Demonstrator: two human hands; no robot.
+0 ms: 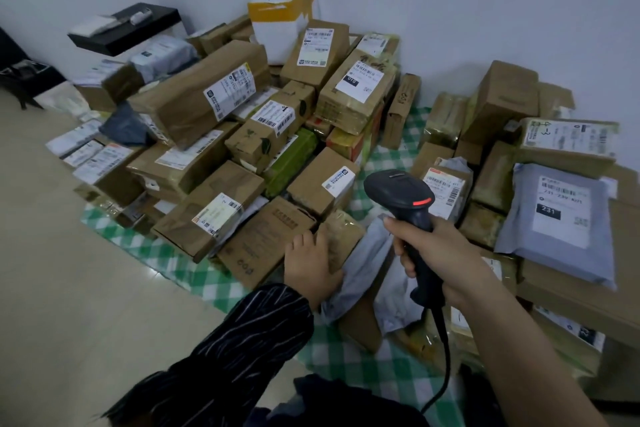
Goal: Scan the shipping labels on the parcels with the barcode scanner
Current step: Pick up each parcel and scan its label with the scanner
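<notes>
Hidden / unclear:
- Barcode scanner [414, 215] is gripped by the handle in the right hand [440, 253]. The trigger finger is masked by the handle. The head is raised over the gap between the two parcel piles, and its window side is not visible.
- The labelled box [446, 191] just behind the scanner head is partly blocked. Its label text is too blurred to be read.
- Left hand [308, 263] is laid flat, fingers fairly straight, on a tape-wrapped brown parcel [343, 236]. Nothing is gripped, and the thumb is hidden.
- A grey mailer [363, 263] is partly covered by that hand and the right wrist. No label can be seen on it.
- The scanner cable [445, 357] is lost at the bottom edge of the view.
- The right pile is cut off at the frame edge. The grey poly mailer [554, 253] marked "231" lies on top of it, label up.

Edges / room:
- Both piles are stacked on a green checked cloth [166, 253] against the wall [485, 10].
- A narrow strip of cloth is left bare between the piles.
- Tiled floor [86, 288] is open on the left.
- The left pile is bordered at the back by a black stand [128, 28].
</notes>
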